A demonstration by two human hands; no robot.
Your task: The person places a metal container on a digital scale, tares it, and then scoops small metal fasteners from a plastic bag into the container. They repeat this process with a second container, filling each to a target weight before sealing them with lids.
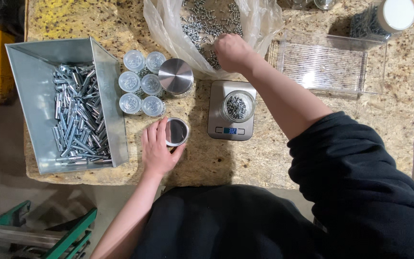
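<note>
R hand [232,52] fingers clenched among bag screws [202,21]; L fingers [155,134] released beside lid [177,132].

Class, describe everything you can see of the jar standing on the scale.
The jar is small, round and clear, glass or plastic, upright with no lid. It is partly filled with small silver screws. It stands centred on the platform of a flat grey scale with a lit blue display. Neither hand touches it; the right forearm passes beside it.

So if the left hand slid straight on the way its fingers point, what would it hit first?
The left hand lies flat beside the open round tin, fingers pointing up the table. Straight ahead, the first thing would likely be the cluster of small capped jars, probably the nearest one; heights are hard to judge from above.
</note>
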